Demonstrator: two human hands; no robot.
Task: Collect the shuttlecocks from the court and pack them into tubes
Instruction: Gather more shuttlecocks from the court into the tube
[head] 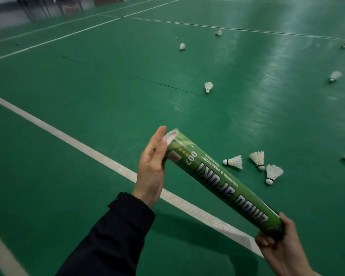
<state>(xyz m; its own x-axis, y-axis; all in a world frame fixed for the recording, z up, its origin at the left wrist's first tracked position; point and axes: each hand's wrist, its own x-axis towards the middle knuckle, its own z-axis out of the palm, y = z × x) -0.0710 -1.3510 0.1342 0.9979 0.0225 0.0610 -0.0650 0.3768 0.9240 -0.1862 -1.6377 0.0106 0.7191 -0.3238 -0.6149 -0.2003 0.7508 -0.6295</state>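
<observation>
Two hands hold a green tube [217, 182], the right hand [281, 246] gripping its base, the left hand [151, 166] straight-fingered against its upper end, shuttlecocks [234, 162] lying beyond.

views: one, my head cam, wide-angle.
position: on my head, above the court floor [88, 86].
facing: forward and down; rolled a bit, so the white line [68, 136] crosses the frame diagonally.
near field: my left hand [150, 168], right hand [281, 246] and the tube [223, 184] sit close to the lens, lower centre.
mid field: shuttlecocks [257, 159] on the floor just past the tube.
far field: court edge along the top, blurred.
</observation>
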